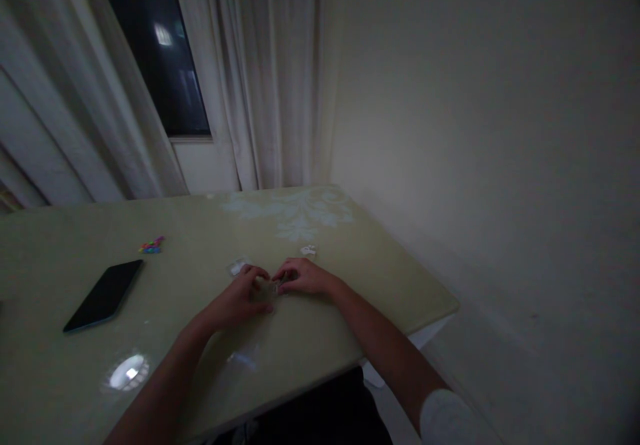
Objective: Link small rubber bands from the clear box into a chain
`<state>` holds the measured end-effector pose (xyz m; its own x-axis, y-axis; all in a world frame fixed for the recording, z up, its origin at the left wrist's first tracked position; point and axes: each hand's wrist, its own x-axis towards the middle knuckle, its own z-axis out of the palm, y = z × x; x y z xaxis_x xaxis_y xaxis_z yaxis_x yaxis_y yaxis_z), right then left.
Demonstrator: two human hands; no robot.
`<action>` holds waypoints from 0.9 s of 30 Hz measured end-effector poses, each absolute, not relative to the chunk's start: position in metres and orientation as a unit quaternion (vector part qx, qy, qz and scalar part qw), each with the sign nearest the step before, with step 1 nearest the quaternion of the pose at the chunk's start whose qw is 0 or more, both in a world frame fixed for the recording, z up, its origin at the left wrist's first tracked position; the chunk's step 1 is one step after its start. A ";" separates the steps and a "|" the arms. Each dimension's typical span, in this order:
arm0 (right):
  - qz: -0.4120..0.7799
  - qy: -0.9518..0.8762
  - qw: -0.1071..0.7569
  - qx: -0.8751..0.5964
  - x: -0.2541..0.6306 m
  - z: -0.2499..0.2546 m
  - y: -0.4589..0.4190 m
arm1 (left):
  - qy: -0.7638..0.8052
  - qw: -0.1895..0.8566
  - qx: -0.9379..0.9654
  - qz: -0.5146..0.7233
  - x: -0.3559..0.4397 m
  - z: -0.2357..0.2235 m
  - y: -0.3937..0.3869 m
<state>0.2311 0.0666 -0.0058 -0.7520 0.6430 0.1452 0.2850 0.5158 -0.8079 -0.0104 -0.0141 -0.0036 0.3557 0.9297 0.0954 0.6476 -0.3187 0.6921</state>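
Note:
Both hands meet low over the table, around a small see-through thing (269, 290) that looks like clear plastic; its exact kind is too dim to make out. My left hand (244, 301) holds its left side, with thumb and fingers curved about it. From the right, my right hand (306, 277) pinches at its edge with the fingertips, partly hiding what lies between them. Just beyond my left fingers is a clear packet (238, 266) with something whitish in it. A few small white pieces (309, 250) lie past my right hand.
A dark tablet (105, 295) lies on the glossy table (200, 231) at the left. Behind it sits a small cluster of bright coloured pieces (151, 245). The table's right edge runs near a plain wall (475, 131); curtains (280, 78) hang at the back.

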 end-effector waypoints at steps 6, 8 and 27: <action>0.394 -0.836 0.218 -0.312 0.243 -0.005 0.078 | 0.534 0.272 0.753 0.272 -0.008 -0.007 -0.007; 0.382 -0.844 0.209 -0.313 0.245 -0.005 0.078 | 0.540 0.258 0.753 0.274 -0.004 -0.007 -0.007; 0.338 -0.844 0.269 -0.317 0.219 -0.008 0.060 | 0.559 0.214 0.737 0.314 0.008 -0.015 -0.004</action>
